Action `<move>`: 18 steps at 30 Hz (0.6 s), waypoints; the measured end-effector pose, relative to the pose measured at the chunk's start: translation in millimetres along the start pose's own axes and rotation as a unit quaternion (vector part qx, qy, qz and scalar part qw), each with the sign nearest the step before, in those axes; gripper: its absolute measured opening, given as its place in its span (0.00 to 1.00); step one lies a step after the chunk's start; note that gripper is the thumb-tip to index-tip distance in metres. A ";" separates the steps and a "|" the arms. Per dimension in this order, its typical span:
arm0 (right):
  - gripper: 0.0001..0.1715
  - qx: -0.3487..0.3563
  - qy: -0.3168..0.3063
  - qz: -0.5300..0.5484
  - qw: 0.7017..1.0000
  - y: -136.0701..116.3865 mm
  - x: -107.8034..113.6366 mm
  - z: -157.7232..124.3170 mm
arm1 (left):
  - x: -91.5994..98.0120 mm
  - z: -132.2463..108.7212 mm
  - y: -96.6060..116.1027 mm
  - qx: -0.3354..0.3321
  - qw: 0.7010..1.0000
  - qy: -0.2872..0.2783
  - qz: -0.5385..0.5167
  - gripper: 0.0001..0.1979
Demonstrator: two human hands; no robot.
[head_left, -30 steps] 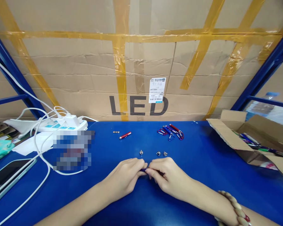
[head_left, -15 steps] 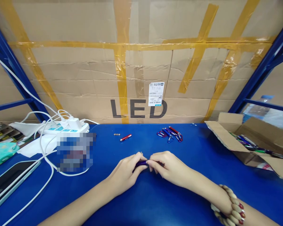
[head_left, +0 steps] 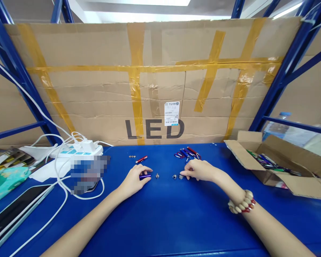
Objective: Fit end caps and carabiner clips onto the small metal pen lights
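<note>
My left hand [head_left: 133, 181] rests on the blue table, closed around a short purple penlight tube [head_left: 144, 176]; part of the tube is hidden under the fingers. My right hand [head_left: 200, 170] has thumb and forefinger pinched at a small silvery metal piece [head_left: 181, 176]. Beside it lies another metal piece [head_left: 174, 176], and a third small metal piece [head_left: 157, 176] is just right of the left fingertips. Behind my left hand is a red penlight [head_left: 141, 159], near several button cells [head_left: 132, 156]. Several penlights with carabiner clips [head_left: 186, 152] lie behind my right hand.
An open cardboard box [head_left: 273, 175] of pens stands at right. On the left are a power strip [head_left: 80, 150] with white cables, a phone-like device [head_left: 18, 210] and a teal packet [head_left: 10, 184]. A large taped carton [head_left: 109, 100] closes off the back.
My hands have drawn apart. The purple tube stays with the left hand, while the right has moved to the metal pieces that now show on the table. The view has tilted up.
</note>
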State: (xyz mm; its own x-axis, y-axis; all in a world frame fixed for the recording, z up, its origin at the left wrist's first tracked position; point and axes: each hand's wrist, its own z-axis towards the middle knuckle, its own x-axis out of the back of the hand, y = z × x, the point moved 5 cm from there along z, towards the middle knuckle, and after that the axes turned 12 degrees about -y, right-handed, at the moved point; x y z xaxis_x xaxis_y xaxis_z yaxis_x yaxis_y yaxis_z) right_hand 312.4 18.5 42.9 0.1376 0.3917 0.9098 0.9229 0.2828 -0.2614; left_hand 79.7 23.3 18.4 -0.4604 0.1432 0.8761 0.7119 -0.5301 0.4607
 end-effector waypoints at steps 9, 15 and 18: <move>0.27 0.010 0.161 0.005 0.987 1.5 19.7 -0.3 | 25.8 22.5 -11.2 0.075 0.991 0.074 0.081 0.13; 0.26 0.064 0.210 0.005 0.976 -22.8 17.3 4.0 | 35.8 35.4 -28.8 0.103 0.987 0.116 0.029 0.11; 0.19 0.097 0.206 -0.007 0.974 -46.2 14.8 19.7 | 54.7 21.1 -39.7 0.113 0.977 0.181 -0.025 0.11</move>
State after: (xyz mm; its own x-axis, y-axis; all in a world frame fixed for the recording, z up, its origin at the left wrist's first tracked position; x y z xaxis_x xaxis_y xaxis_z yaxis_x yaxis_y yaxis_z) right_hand 264.8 28.5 62.0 0.2944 0.0127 0.9556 0.8457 0.4622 -0.2667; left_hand 37.5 69.8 51.0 -0.6262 -0.1614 0.7627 0.7632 -0.3268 0.5575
